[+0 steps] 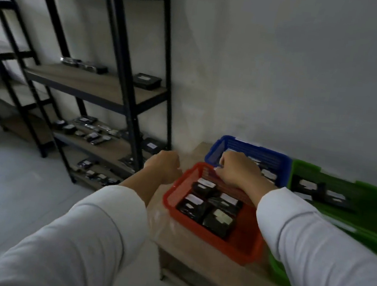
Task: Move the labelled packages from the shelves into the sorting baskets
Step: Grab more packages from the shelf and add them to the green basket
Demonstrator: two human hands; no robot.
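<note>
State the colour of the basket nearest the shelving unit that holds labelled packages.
Red: the basket is red, seen best in the head view.

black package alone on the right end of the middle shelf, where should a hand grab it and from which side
Probably by its two short sides, reaching in from the open front of the black shelving unit. The black package lies flat, label up, near the right post, with the wall behind it. A flat pack gives little to pinch from above, so thumb on one edge and fingers on the other should suit it.
</note>
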